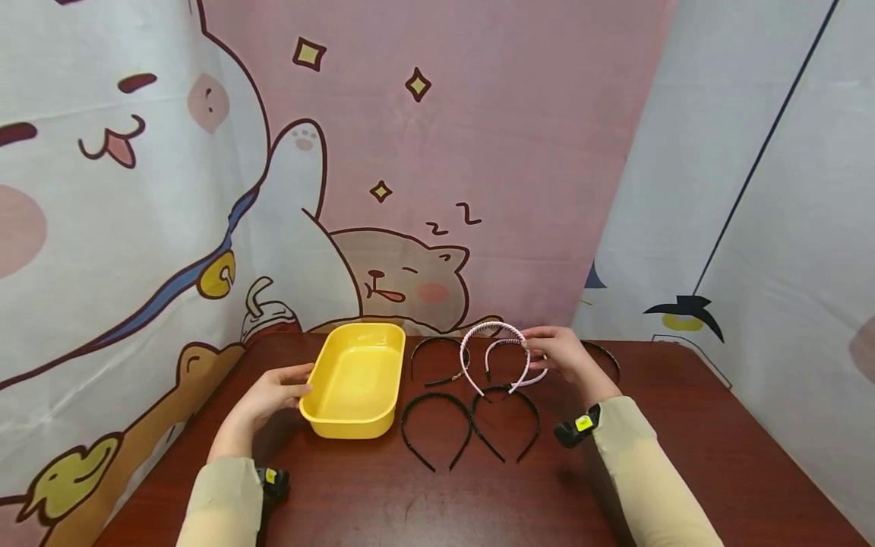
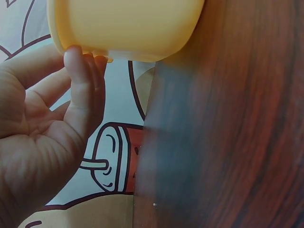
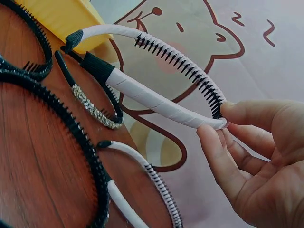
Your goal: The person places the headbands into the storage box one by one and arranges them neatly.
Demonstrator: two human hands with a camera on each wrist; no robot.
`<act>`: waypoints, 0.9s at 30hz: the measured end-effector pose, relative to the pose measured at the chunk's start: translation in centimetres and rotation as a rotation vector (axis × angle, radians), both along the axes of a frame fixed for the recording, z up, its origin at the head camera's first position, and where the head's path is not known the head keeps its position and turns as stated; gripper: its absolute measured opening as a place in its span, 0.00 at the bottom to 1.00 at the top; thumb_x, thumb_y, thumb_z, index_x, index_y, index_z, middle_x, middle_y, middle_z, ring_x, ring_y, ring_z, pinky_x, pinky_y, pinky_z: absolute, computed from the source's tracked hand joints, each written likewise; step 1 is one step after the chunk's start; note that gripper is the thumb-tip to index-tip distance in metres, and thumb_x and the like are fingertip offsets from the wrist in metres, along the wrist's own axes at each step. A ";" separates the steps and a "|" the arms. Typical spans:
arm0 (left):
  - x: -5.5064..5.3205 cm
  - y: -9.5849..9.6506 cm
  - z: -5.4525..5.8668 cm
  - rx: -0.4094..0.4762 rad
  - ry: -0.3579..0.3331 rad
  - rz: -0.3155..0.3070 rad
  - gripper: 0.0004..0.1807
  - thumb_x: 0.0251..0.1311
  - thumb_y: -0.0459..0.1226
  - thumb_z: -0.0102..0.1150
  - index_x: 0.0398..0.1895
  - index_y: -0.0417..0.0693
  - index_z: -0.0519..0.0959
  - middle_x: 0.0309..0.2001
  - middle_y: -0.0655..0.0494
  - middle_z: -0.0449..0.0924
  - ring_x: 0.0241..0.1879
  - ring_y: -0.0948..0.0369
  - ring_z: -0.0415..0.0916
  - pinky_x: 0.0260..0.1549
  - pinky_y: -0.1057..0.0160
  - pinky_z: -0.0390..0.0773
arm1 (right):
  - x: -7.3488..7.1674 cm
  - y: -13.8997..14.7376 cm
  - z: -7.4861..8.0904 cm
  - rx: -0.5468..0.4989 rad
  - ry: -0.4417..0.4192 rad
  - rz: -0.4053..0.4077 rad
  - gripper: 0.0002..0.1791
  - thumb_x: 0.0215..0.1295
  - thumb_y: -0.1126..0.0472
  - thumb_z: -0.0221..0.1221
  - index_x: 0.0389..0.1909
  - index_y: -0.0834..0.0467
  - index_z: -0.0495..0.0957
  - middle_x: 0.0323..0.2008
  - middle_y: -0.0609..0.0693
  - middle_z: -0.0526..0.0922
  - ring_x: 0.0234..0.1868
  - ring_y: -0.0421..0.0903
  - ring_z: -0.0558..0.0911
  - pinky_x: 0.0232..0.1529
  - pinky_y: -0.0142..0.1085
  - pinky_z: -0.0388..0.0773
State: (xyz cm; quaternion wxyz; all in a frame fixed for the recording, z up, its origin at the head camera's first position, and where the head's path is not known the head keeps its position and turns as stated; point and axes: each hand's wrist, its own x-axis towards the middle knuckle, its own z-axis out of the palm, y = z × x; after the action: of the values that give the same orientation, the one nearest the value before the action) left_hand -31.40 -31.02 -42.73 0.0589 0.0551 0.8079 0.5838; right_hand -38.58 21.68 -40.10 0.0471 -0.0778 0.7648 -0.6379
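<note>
1. Left hand [image 1: 275, 393]: gripping edge of tray, thumb and fingers at the rim; pale sleeve [image 1: 222, 501] and black wrist camera [image 1: 275, 484] below it.
2. Yellow tray [image 1: 352, 430]: just right of left hand, held by its left side; inside faces up.
3. Glitter hairband [image 1: 437, 339]: black, right of tray, left of right hand; sparkly piece near one end.
4. Front black hairband [image 1: 437, 395]: nearer the person than both hands, between them; ends toward person.
5. Pink hairband [image 3: 156, 100]: in right hand, at its left, raised off table; black tips, black teeth inside.
6. Other front black hairband [image 1: 537, 416]: below and left of right hand; meets its neighbour's side in head view.
7. Second pink hairband [image 3: 124, 206]: on table, left of right hand, partly behind the held one.
8. Right hand [image 1: 559, 354]: pinching pink hairband, thumb against fingertips.
9. Far black hairband [image 1: 604, 352]: just right of right hand, partly hidden by it; wood table [image 1: 690, 441] under both hands; cartoon curtain [image 1: 533, 152] beyond them.
</note>
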 end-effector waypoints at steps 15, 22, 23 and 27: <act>-0.1 -0.3 0.0 0.024 0.013 -0.020 0.33 0.64 0.33 0.59 0.69 0.29 0.61 0.61 0.31 0.69 0.41 0.56 0.80 0.38 0.61 0.81 | -1.4 -4.1 1.4 -0.069 -0.043 0.021 0.24 0.63 0.69 0.58 0.58 0.76 0.70 0.31 0.48 0.82 0.30 0.42 0.82 0.34 0.41 0.83; 0.0 -0.2 0.0 0.030 0.015 -0.013 0.32 0.65 0.31 0.58 0.69 0.29 0.60 0.60 0.30 0.69 0.41 0.53 0.80 0.38 0.60 0.81 | -1.9 -5.5 2.7 -0.093 -0.048 0.037 0.24 0.64 0.69 0.58 0.58 0.76 0.69 0.31 0.49 0.81 0.32 0.44 0.82 0.39 0.44 0.82; 0.0 -0.2 0.0 0.029 0.016 -0.016 0.31 0.65 0.31 0.57 0.69 0.29 0.60 0.60 0.30 0.69 0.41 0.53 0.80 0.38 0.60 0.81 | -1.9 -5.7 2.9 -0.099 -0.050 0.037 0.24 0.64 0.69 0.58 0.58 0.77 0.69 0.31 0.50 0.81 0.32 0.44 0.82 0.39 0.45 0.82; 0.1 -0.2 -0.1 0.029 0.020 -0.018 0.31 0.65 0.30 0.56 0.69 0.28 0.61 0.60 0.30 0.70 0.40 0.53 0.80 0.38 0.60 0.81 | -2.2 -6.9 3.8 -0.098 -0.063 0.053 0.24 0.63 0.70 0.57 0.59 0.77 0.69 0.29 0.51 0.80 0.29 0.43 0.81 0.34 0.40 0.83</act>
State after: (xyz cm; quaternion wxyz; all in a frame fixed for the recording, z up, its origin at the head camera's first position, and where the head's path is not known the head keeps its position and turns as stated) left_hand -31.27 -31.27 -42.86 0.0553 0.0690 0.7993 0.5943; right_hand -40.78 14.75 -36.35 0.0842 -0.0799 0.7284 -0.6753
